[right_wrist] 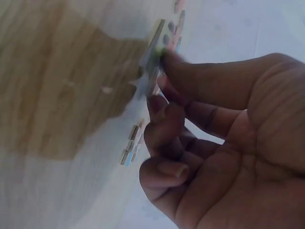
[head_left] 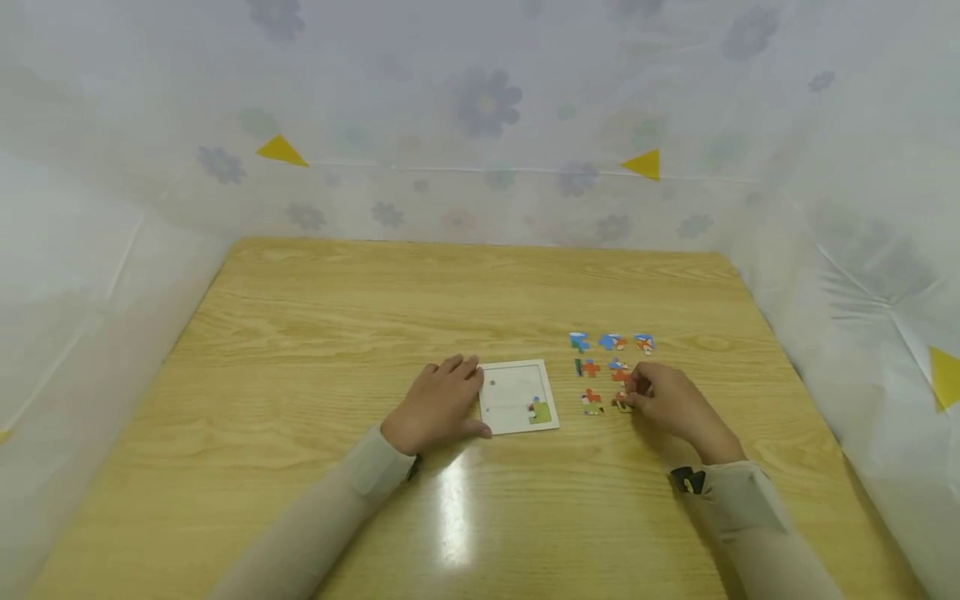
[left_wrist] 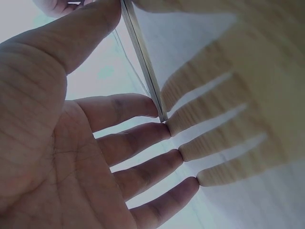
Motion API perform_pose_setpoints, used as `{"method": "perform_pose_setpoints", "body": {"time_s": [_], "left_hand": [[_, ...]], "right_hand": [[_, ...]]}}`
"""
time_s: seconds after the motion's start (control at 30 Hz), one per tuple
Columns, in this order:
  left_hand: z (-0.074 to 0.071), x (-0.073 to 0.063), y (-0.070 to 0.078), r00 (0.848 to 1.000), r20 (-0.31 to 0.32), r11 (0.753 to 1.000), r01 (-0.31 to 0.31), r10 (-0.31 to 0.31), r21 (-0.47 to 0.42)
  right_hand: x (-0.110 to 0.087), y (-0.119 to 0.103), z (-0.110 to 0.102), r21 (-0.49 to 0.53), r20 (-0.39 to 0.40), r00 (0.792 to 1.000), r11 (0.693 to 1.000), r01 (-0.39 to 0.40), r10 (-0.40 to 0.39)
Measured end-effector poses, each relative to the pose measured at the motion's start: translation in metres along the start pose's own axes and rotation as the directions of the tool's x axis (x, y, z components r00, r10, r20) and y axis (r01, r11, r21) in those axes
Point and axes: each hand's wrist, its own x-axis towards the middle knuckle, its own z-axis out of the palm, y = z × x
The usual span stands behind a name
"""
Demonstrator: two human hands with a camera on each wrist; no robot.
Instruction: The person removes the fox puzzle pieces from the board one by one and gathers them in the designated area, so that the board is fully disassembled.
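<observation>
A small white-framed puzzle board (head_left: 512,392) lies on the table, one green picture piece (head_left: 541,412) in its lower right corner. My left hand (head_left: 437,403) rests beside it, thumb and forefinger touching its left edge. In the left wrist view the other fingers (left_wrist: 143,174) are spread and nearly straight, tips on the tabletop. My right hand (head_left: 673,407) pinches a jigsaw piece (right_wrist: 152,69) between thumb and forefinger, at the lower right of the loose pieces. That piece is blurred and partly hidden by the fingertips; its remaining fingers are curled.
Right of the board, several loose jigsaw pieces lie in rough rows, among them a blue-and-green piece (head_left: 578,342), a fox-coloured piece (head_left: 644,342) and a red piece (head_left: 590,367). The wooden table (head_left: 337,308) is bounded by pale flowered sheeting (head_left: 420,100) at back and sides.
</observation>
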Motion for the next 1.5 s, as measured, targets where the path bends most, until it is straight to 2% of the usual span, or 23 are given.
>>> {"method": "perform_pose_setpoints", "body": {"time_s": [0.23, 0.53, 0.73, 0.9, 1.07, 1.13, 1.3, 1.4, 1.5], "left_hand": [[-0.002, -0.001, 0.000, 1.000, 0.008, 1.000, 0.001, -0.001, -0.001], [0.001, -0.001, -0.001, 1.000, 0.003, 1.000, 0.001, -0.001, -0.003], [0.000, -0.001, 0.000, 1.000, 0.002, 1.000, 0.004, -0.004, 0.009], [-0.002, 0.000, 0.000, 1.000, 0.004, 1.000, 0.006, -0.006, 0.011], [-0.003, -0.002, 0.000, 1.000, -0.002, 1.000, 0.002, -0.002, 0.008], [-0.004, -0.002, 0.000, 1.000, -0.004, 1.000, 0.003, -0.003, 0.009], [-0.004, -0.002, 0.001, 1.000, -0.002, 1.000, 0.006, -0.006, 0.011], [-0.004, -0.001, 0.002, 1.000, -0.002, 1.000, 0.007, -0.007, 0.006], [-0.005, -0.001, 0.003, 1.000, -0.005, 1.000, 0.010, -0.010, 0.008]], "right_hand": [[-0.001, -0.002, 0.003, -0.024, -0.002, 1.000, 1.000, 0.003, -0.003], [0.001, -0.005, 0.006, 0.037, 0.034, 0.998, 0.998, 0.058, -0.059], [0.001, -0.007, 0.006, 0.057, 0.024, 0.995, 0.994, 0.093, -0.094], [0.003, -0.013, 0.006, 0.043, -0.013, 0.989, 0.988, 0.147, -0.146], [0.008, -0.032, 0.014, 0.060, -0.045, 0.973, 0.971, 0.231, -0.228], [0.012, -0.043, 0.021, 0.073, -0.030, 0.958, 0.956, 0.285, -0.284], [0.022, -0.070, 0.041, 0.073, 0.085, 0.917, 0.920, 0.385, -0.391], [0.025, -0.080, 0.049, 0.039, 0.127, 0.911, 0.920, 0.391, -0.392], [0.027, -0.086, 0.053, 0.002, 0.128, 0.922, 0.930, 0.368, -0.365]]}}
